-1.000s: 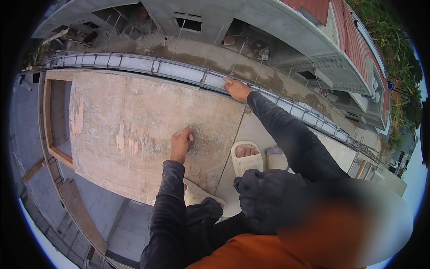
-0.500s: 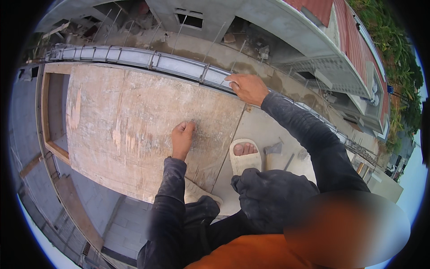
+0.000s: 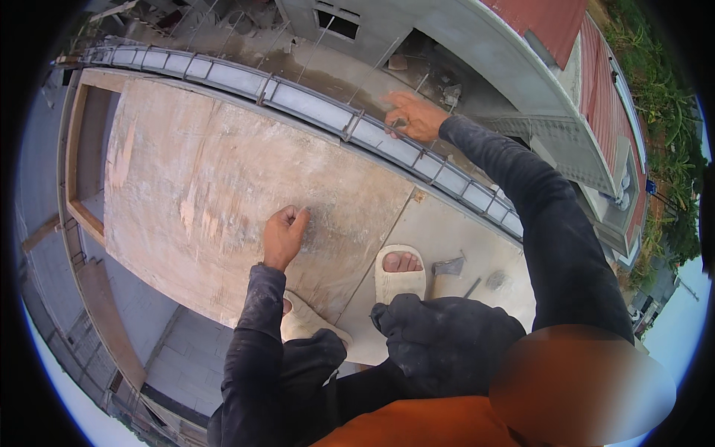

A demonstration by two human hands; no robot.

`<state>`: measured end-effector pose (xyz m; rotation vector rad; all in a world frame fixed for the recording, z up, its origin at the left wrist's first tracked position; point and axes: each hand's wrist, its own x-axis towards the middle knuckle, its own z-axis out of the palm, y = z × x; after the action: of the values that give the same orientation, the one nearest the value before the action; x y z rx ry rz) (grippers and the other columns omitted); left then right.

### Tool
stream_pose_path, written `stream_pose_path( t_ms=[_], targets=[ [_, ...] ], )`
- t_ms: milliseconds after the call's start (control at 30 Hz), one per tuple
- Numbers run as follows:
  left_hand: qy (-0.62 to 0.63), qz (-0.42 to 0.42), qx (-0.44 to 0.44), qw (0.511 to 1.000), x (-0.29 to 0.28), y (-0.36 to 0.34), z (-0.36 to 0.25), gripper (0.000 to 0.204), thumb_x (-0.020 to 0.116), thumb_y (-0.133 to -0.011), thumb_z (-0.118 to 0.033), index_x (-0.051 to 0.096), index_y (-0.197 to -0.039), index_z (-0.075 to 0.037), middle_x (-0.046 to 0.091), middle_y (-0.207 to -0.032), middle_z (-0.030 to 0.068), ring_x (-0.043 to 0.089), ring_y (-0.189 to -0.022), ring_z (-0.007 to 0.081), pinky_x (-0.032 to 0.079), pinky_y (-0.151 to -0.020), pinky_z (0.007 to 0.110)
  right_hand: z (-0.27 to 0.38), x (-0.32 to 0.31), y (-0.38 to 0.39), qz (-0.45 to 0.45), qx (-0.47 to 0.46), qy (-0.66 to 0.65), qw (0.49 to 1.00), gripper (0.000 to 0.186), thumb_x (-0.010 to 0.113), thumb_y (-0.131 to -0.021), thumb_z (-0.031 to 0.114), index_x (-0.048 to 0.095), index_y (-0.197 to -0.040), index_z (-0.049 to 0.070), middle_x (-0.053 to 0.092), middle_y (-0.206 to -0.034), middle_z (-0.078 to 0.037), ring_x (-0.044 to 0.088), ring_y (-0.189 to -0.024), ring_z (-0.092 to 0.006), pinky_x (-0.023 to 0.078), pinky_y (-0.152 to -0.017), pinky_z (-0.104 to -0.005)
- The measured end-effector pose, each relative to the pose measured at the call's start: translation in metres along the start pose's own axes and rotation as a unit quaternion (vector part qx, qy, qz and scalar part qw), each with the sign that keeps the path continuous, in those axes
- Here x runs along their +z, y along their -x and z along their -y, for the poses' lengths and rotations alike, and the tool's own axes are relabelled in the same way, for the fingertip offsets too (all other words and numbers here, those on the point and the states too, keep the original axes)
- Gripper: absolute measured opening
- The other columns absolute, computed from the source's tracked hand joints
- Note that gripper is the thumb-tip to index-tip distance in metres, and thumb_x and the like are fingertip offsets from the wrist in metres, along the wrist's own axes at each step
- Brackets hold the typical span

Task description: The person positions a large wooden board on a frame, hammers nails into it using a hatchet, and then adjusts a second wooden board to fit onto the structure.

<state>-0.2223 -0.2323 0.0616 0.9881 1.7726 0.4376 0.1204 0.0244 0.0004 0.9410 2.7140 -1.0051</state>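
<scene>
Above the worn plywood sheet (image 3: 186,179), my left hand (image 3: 283,237) is closed, thumb against the curled fingers. What it holds, if anything, is hidden. My right hand (image 3: 417,118) reaches to the far edge, at the outer side of a long rebar cage (image 3: 305,103) of thin bars and stirrups. Its fingers are partly bent and smeared by motion, with a thin dark line by the fingertips. I cannot tell whether it grips a bar or a wire.
My sandalled foot (image 3: 401,272) stands by the plywood's edge. A hatchet-like tool (image 3: 447,274) and a dark rod (image 3: 473,287) lie on the pale board to its right. Past the cage is a drop to a lower level. A wooden-framed opening (image 3: 91,160) is at left.
My right hand has shifted outward from the cage's near side to its far side, its fingers loosening. My left hand has moved slightly left, still closed. The view has tilted a little.
</scene>
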Motion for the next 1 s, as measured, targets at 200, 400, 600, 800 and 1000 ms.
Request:
stream_pose_path(
  t_ms=[200,400,600,800,1000],
  targets=[
    [-0.031,-0.017,-0.042,0.998,0.007,0.003,-0.016,0.036,0.071,-0.093,-0.034,0.067,-0.078,-0.002,0.061,-0.062,0.0063,0.054,-0.057,0.0137,0.045,-0.058,0.034,-0.007,0.029,-0.012,0.077,-0.082,0.013,0.994,0.028,0.076,-0.094,0.029,0.069,-0.120,0.024,0.038,-0.162,-0.012,0.023,-0.157,-0.0357,0.036,-0.121,-0.0536],
    [0.020,-0.017,-0.071,0.997,0.012,-0.005,-0.009,0.036,0.072,-0.092,-0.035,0.068,-0.077,-0.002,0.063,-0.062,0.0061,0.056,-0.057,0.0140,0.046,-0.058,0.035,-0.010,0.055,-0.018,0.131,-0.019,0.005,0.991,0.031,0.067,-0.100,0.028,0.060,-0.130,0.020,0.042,-0.159,-0.010,0.037,-0.151,-0.0305,0.041,-0.117,-0.0459],
    [-0.009,-0.005,-0.126,0.992,0.007,0.000,-0.014,0.036,0.073,-0.091,-0.038,0.069,-0.079,-0.004,0.066,-0.065,0.0091,0.062,-0.060,0.0179,0.050,-0.061,0.036,-0.012,0.053,-0.006,-0.005,-0.127,0.100,0.987,0.024,0.053,-0.109,0.024,0.058,-0.130,0.015,0.042,-0.161,-0.008,0.044,-0.146,-0.0300,0.044,-0.114,-0.0435],
    [-0.066,-0.022,-0.051,0.996,0.003,0.000,-0.013,0.041,0.069,-0.093,-0.044,0.069,-0.084,-0.004,0.067,-0.070,0.0138,0.066,-0.066,0.0301,0.051,-0.064,0.041,0.005,0.015,-0.015,-0.085,-0.086,0.064,0.991,0.012,0.057,-0.102,0.013,0.059,-0.111,0.006,0.048,-0.154,-0.015,0.044,-0.144,-0.0356,0.042,-0.114,-0.0476],
    [-0.069,-0.040,-0.006,0.997,0.009,0.011,-0.006,0.040,0.062,-0.098,-0.045,0.070,-0.094,-0.005,0.069,-0.075,0.0166,0.068,-0.070,0.0368,0.052,-0.067,0.043,0.020,-0.058,0.012,-0.257,0.129,0.008,0.958,0.011,0.059,-0.099,0.012,0.057,-0.106,0.004,0.058,-0.129,-0.016,0.058,-0.119,-0.0351,0.047,-0.100,-0.0430]
  ],
)
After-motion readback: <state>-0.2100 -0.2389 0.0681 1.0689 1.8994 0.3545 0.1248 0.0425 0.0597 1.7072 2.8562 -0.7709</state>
